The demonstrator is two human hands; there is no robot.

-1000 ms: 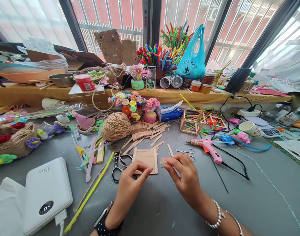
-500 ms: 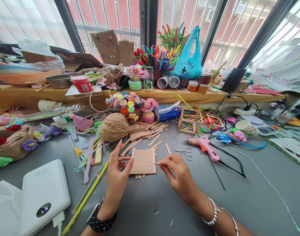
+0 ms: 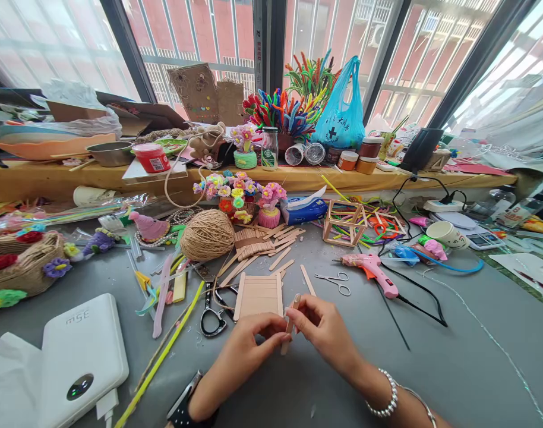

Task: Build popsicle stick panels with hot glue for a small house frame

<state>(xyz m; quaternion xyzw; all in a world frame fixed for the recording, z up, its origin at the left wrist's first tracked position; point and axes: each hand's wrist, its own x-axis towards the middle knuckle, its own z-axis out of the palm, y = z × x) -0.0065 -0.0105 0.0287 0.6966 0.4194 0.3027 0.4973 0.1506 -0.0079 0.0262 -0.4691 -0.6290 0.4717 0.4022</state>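
Observation:
A wooden craft stick [image 3: 290, 323] is held upright and slightly tilted between my two hands. My left hand [image 3: 253, 345] pinches its lower part, and my right hand [image 3: 320, 324] grips it near the top. Just beyond my left hand lies a square panel of craft sticks [image 3: 258, 294], with a stick across each side. Left of the panel rest black-handled scissors [image 3: 212, 321]. More loose sticks [image 3: 279, 258] and a bundle of sticks [image 3: 251, 244] are spread behind the panel.
A ball of twine [image 3: 208, 235] sits behind the panel. On the right are small scissors [image 3: 337, 282], a pink glue gun [image 3: 372, 270] with its cord, and a stick-built cube frame [image 3: 345, 223]. A white power bank [image 3: 84, 356] lies at front left; a cluttered ledge [image 3: 236, 178] runs along the back.
My left hand has moved right and down from the panel's left side onto the stick. My right hand has turned the stick upright. The black-handled scissors are now uncovered.

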